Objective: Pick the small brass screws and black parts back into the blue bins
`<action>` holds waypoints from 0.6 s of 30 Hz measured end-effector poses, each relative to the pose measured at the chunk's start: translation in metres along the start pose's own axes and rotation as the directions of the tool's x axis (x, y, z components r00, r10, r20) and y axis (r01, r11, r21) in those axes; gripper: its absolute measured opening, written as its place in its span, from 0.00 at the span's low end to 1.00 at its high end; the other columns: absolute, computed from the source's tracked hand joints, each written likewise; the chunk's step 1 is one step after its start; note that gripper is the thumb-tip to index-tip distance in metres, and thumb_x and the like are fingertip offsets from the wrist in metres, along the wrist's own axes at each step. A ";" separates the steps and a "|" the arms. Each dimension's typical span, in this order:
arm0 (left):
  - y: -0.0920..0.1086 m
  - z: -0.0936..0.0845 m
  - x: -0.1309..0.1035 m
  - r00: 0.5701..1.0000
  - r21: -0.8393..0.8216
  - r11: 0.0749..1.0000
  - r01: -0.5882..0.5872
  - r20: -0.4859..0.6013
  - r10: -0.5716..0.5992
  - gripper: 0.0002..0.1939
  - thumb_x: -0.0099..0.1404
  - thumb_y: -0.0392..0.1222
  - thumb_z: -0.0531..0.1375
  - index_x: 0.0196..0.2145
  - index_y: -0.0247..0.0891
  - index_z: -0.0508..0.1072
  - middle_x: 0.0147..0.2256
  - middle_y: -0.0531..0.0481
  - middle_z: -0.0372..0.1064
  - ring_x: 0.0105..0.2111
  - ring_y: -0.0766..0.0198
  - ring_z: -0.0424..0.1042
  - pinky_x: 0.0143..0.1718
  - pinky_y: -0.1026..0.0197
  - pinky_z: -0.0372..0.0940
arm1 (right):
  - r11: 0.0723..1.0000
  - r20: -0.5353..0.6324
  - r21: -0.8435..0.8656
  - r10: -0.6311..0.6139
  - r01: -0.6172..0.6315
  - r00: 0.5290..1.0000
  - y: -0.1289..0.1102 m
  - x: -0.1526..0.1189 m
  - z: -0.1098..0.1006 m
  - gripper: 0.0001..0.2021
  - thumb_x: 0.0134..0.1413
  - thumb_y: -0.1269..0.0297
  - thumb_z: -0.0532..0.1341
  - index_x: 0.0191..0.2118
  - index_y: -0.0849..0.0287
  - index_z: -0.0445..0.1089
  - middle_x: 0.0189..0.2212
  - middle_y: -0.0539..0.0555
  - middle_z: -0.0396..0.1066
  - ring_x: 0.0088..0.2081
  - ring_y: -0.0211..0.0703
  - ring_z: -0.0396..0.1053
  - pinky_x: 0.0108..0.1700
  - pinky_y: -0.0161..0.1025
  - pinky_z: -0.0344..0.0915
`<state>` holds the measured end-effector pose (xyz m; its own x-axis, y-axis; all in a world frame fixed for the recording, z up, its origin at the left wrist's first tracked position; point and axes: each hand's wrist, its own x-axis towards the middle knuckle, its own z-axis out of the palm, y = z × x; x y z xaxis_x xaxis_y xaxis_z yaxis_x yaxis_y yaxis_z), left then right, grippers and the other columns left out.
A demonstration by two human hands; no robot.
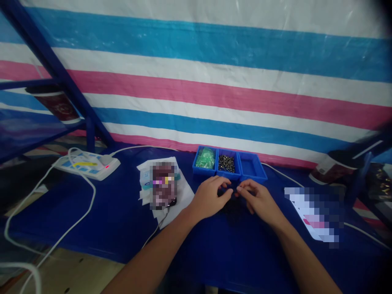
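Both hands are over the blue table, just in front of three blue bins. My left hand (212,196) has its thumb and fingers apart, with nothing visible between them. Close by on the right, my right hand (256,198) pinches thumb against fingertips; whatever it may hold is too small to make out. Under and between the hands lies a dark pile (232,209) of small pieces. Green items in clear plastic (206,157) fill the left bin, small metallic parts (226,163) the middle one, and the right bin (252,166) shows a bare bottom.
A phone (164,185) lies on white packets left of the hands. Farther left is a power strip (88,163) with looping white cables. A blurred white-edged object (315,216) and a dark cup (332,166) are at right; another cup (58,104) sits upper left.
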<state>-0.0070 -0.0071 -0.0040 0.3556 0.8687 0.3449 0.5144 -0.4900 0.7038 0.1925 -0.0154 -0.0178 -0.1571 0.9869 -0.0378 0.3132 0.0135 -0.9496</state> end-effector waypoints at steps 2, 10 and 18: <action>0.003 -0.001 -0.001 0.998 0.018 0.998 -0.055 0.041 0.054 0.12 0.63 0.41 0.61 0.46 0.41 0.72 0.38 0.49 0.73 0.41 0.58 0.70 0.45 0.55 0.64 | 1.000 -0.054 0.001 -0.007 0.007 0.999 0.000 0.000 0.001 0.15 0.58 0.50 0.60 0.33 0.57 0.64 0.23 0.46 0.65 0.16 0.31 0.53 0.19 0.32 0.48; 0.000 0.003 -0.002 0.993 -0.002 0.993 -0.115 0.040 0.115 0.05 0.66 0.40 0.59 0.39 0.40 0.74 0.36 0.50 0.75 0.38 0.61 0.71 0.43 0.58 0.64 | 0.992 -0.033 0.126 0.015 -0.011 0.999 -0.004 -0.001 0.016 0.20 0.60 0.48 0.57 0.25 0.59 0.59 0.20 0.45 0.53 0.22 0.33 0.50 0.24 0.32 0.48; 0.003 0.000 0.000 0.994 -0.125 0.992 -0.001 -0.112 -0.013 0.13 0.64 0.43 0.61 0.47 0.41 0.73 0.41 0.48 0.75 0.36 0.62 0.72 0.39 0.58 0.67 | 0.947 -0.178 0.321 0.083 -0.022 0.980 -0.010 0.001 0.015 0.17 0.55 0.47 0.61 0.31 0.57 0.62 0.20 0.43 0.55 0.19 0.31 0.50 0.21 0.31 0.46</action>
<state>-0.0057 -0.0083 -0.0017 0.2591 0.8777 0.4031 0.4120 -0.4779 0.7758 0.1753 -0.0169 -0.0130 0.0388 0.9974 -0.0609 -0.0010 -0.0609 -0.9981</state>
